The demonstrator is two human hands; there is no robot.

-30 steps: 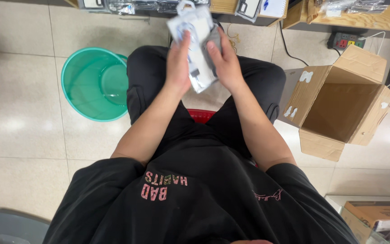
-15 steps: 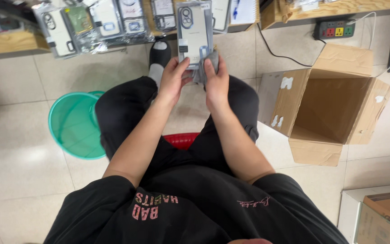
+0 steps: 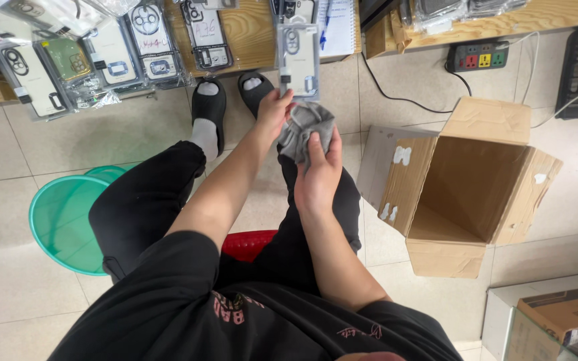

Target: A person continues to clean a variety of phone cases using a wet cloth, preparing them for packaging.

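At the far left a green plastic basin (image 3: 61,220) sits on the tiled floor (image 3: 8,294), just beside the seated person's leg. Above it, packaged phone cases (image 3: 112,57) lie spread over a low wooden worktop (image 3: 252,30). The left hand (image 3: 274,110) is stretched forward, its fingers closed on the lower edge of a clear-wrapped phone case (image 3: 298,61), which it holds upright in front of the worktop, above the black sandals (image 3: 232,100). Just to the right and a little lower, the right hand (image 3: 319,175) grips a crumpled grey cloth (image 3: 304,130); the fingers curl around the cloth from below, with the thumb pressed over its front. The cloth sits just under the case, and it seems to touch the left hand, though the overlap makes that hard to tell. Further right an open cardboard box (image 3: 463,190) lies tipped on the floor, a power strip (image 3: 479,55) beyond it.
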